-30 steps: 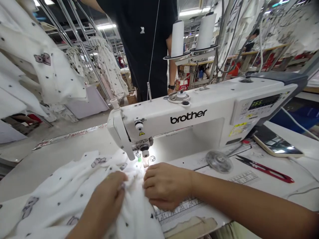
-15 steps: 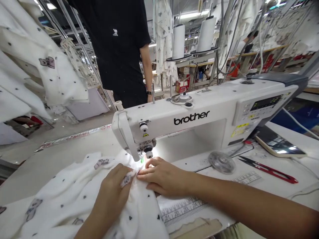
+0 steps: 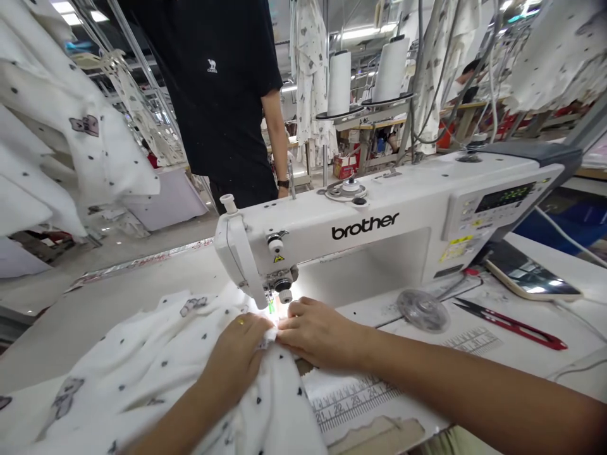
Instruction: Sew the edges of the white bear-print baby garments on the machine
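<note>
White fleecy fabric (image 3: pixel 156 373) with small dark hearts and bear prints lies in folds over the left of the table. Its edge runs up to the needle area of a white sewing machine (image 3: pixel 303 237), where a lamp glows. My left hand (image 3: pixel 239 347), a ring on one finger, is closed on the fabric edge just in front of the needle. Beside it, my right hand (image 3: pixel 317 332) pinches the same edge near the presser foot, fingers bent together. The fingertips of both hands nearly meet, and they partly hide the cloth there.
Right of the hands lie a clear bobbin-like disc (image 3: pixel 423 310), red-handled thread snips (image 3: pixel 512 323) and a phone (image 3: pixel 531 272). A printed ruler (image 3: pixel 355 401) runs along the front. Beyond the machine stands a person in a black shirt (image 3: pixel 213 95); printed garments (image 3: pixel 85 126) hang around.
My left hand has moved up and right, closer to the needle and my right hand. My right hand has shifted slightly right. The person behind has swayed a little left.
</note>
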Demonstrator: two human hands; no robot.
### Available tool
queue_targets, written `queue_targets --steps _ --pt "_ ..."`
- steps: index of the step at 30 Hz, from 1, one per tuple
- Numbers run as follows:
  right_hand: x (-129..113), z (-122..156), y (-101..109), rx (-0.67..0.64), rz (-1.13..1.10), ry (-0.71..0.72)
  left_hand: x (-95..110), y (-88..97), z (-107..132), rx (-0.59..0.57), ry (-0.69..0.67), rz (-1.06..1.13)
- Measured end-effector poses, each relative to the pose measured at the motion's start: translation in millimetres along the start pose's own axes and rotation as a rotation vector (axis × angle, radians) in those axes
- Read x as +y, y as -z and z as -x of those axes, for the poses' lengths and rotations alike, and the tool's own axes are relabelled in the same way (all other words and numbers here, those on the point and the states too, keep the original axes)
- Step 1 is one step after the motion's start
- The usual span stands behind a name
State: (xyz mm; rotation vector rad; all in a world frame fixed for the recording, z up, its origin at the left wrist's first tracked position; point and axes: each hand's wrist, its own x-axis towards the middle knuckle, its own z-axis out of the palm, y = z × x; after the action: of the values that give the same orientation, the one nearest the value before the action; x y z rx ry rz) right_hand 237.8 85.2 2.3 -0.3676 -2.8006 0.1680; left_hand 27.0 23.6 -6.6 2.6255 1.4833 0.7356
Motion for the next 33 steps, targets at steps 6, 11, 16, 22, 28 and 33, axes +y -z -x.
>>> queue_targets --steps 6,11,16,22,28,33 --pt "1 0 2 0.092 -0.252 -0.197 -3 6.5 -5 -0.007 0.314 0.225" --pt "-5 -5 5 0.115 -0.405 -0.354 3 9.7 -6 0.059 0.362 0.191" --pt "0 -11 3 0.021 -0.376 -0.309 10 11.9 -6 0.115 0.279 0.177" --pt "8 -3 5 0.01 -0.215 -0.09 8 10.1 2 -0.003 0.245 0.103" --pt "3 4 4 0.029 0.028 0.068 3 3.8 11 0.039 0.095 -0.107" --pt "3 2 2 0.042 0.057 0.084 11 6.0 8 0.04 -0.112 -0.193"
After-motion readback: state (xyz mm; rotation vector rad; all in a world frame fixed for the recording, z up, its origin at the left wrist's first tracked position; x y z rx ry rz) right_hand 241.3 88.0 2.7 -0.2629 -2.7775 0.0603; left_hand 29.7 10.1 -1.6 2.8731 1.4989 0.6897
